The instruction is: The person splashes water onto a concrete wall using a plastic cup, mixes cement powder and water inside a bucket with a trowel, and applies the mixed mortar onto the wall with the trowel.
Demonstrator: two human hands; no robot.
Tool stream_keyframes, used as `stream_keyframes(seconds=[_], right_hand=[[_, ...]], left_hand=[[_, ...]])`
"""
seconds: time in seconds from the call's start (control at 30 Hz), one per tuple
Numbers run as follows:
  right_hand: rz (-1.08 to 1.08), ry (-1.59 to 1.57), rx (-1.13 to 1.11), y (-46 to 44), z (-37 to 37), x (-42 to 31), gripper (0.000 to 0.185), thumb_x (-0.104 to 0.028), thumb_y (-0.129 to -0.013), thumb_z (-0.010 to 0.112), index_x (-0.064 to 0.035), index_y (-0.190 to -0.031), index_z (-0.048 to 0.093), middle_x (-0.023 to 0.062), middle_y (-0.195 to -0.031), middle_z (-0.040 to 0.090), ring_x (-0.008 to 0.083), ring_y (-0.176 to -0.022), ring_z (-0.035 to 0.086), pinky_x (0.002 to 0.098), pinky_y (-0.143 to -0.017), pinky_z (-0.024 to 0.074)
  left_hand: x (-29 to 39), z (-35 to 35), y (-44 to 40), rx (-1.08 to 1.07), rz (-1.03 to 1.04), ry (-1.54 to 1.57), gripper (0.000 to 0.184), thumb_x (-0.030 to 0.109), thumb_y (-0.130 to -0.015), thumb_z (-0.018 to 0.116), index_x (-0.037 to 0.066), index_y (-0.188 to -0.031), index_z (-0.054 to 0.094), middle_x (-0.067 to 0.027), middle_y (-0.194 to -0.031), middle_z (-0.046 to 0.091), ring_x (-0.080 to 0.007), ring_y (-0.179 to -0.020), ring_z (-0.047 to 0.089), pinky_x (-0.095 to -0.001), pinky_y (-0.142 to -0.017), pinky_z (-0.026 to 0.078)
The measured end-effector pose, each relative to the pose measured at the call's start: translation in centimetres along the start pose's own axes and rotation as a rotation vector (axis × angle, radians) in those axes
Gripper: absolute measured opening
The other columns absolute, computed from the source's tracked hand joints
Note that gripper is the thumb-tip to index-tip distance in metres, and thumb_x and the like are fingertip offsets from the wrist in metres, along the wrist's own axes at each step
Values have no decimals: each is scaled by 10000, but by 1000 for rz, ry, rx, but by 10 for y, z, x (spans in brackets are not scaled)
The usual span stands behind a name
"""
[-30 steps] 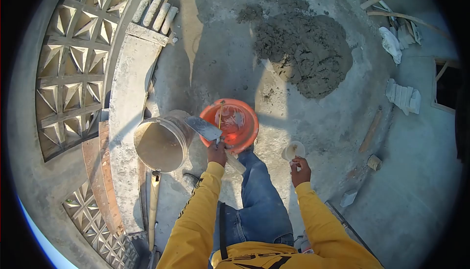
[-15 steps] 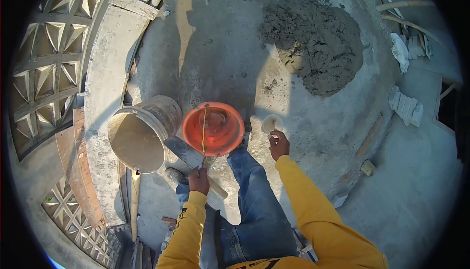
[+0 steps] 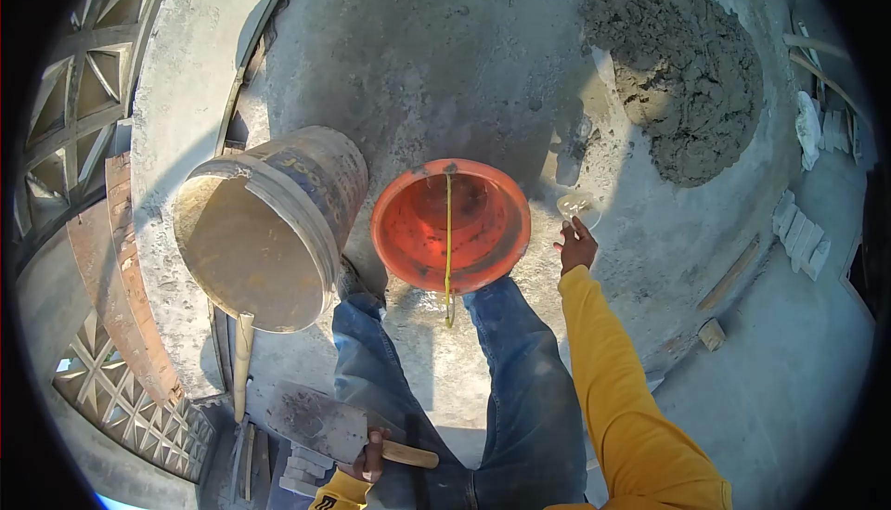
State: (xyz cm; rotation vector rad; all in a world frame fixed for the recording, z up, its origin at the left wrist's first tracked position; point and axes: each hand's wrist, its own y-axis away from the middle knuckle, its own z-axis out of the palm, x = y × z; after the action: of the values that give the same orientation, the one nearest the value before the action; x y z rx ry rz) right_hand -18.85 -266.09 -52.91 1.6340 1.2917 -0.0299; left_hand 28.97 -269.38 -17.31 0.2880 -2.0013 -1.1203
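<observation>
Low in the view, my left hand (image 3: 369,459) is closed on a trowel (image 3: 320,422); its flat blade points left and its wooden handle sticks out to the right. My right hand (image 3: 577,245) reaches forward, its fingers at the near rim of a small clear plastic container (image 3: 578,207). Between my legs and the shaded floor stands an orange basin (image 3: 394,245), with a thin yellow strip across its opening. To its left a large bucket (image 3: 316,171) is tilted, its wide mouth toward me, with greyish contents.
A heap of wet grey mortar (image 3: 691,74) lies on the concrete floor at the upper right. Patterned blocks (image 3: 74,111) line the left side. White pieces (image 3: 800,236) and a small block (image 3: 712,335) are on the right.
My left hand has drawn the trowel back from the basin toward my lap. My right hand has moved with the container. The view has come closer to the bucket and basin.
</observation>
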Motion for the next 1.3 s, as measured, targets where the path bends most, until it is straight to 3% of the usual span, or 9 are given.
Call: stream_keyframes(seconds=[0.17, 0.3, 0.37, 0.47, 0.57, 0.7, 0.9, 1.0, 1.3], right_hand=[[81, -95, -50, 7, 25, 17, 482, -136, -1011, 619, -6, -1458, 497, 122, -1199, 624, 185, -927, 651, 337, -661, 621], [230, -103, 101, 47, 36, -13, 752, -206, -1002, 611, -121, -1587, 147, 177, -1250, 587, 256, -893, 675, 384, -641, 568], [277, -138, 178, 64, 37, -18, 692, -380, -1011, 592, -97, -1546, 257, 172, -1262, 575, 262, -920, 670, 392, -660, 570], [125, -195, -223, 101, 45, -20, 728, -642, -997, 484, -77, -1457, 454, 92, -1185, 610, 156, -943, 606, 336, -750, 516], [-88, 80, -357, 112, 55, -15, 636, -472, -975, 646, -87, -1443, 454, 34, -1027, 666, 122, -816, 612, 280, -640, 509], [-142, 379, -390, 136, 71, -42, 460, -178, -947, 669, -78, -1348, 469, 92, -971, 682, 170, -601, 625, 292, -364, 454], [-282, 315, -321, 171, 77, -90, 342, -114, -970, 573, -60, -1291, 469, 81, -852, 630, 156, -503, 563, 302, -386, 435], [-177, 220, -290, 173, 43, -98, 312, -106, -956, 581, -63, -1250, 482, 71, -848, 619, 150, -489, 544, 295, -383, 413], [-75, -296, -114, 286, -139, -166, 228, -74, -940, 570, -102, -1161, 520, 18, -843, 609, 117, -502, 531, 256, -367, 366]], left_hand=[[-20, -24, -15, 11, 101, -112, 210, 190, -1060, 493, 12, -1029, 599, -125, -893, 661, -245, -795, 646, -374, -727, 528], [-26, -33, -26, 53, 195, -302, 190, 206, -989, 581, 46, -925, 661, -134, -816, 643, -358, -734, 634, -450, -689, 505], [-18, -41, -27, 80, 195, -346, 211, 234, -977, 589, 44, -930, 669, -160, -853, 656, -410, -792, 633, -499, -740, 502], [-27, -50, -31, 87, 220, -359, 222, 245, -974, 586, 40, -970, 672, -179, -912, 666, -427, -867, 635, -510, -800, 496], [-20, -62, -35, 80, 221, -377, 238, 254, -962, 592, 36, -1013, 671, -198, -985, 670, -443, -939, 628, -515, -865, 487], [-25, -70, -33, 84, 240, -356, 261, 257, -948, 601, 30, -1058, 672, -206, -1045, 675, -452, -995, 622, -515, -917, 478], [-43, -68, -33, 129, 272, -381, 313, 284, -961, 587, 22, -1108, 674, -213, -1093, 680, -462, -1037, 618, -511, -950, 471], [-46, -62, -38, 110, 270, -409, 329, 307, -974, 571, 17, -1087, 677, -221, -1085, 681, -466, -1022, 620, -517, -934, 474], [-7, -92, -49, -69, 246, -505, 336, 321, -995, 562, 7, -971, 679, -248, -951, 692, -478, -898, 643, -530, -815, 500]])
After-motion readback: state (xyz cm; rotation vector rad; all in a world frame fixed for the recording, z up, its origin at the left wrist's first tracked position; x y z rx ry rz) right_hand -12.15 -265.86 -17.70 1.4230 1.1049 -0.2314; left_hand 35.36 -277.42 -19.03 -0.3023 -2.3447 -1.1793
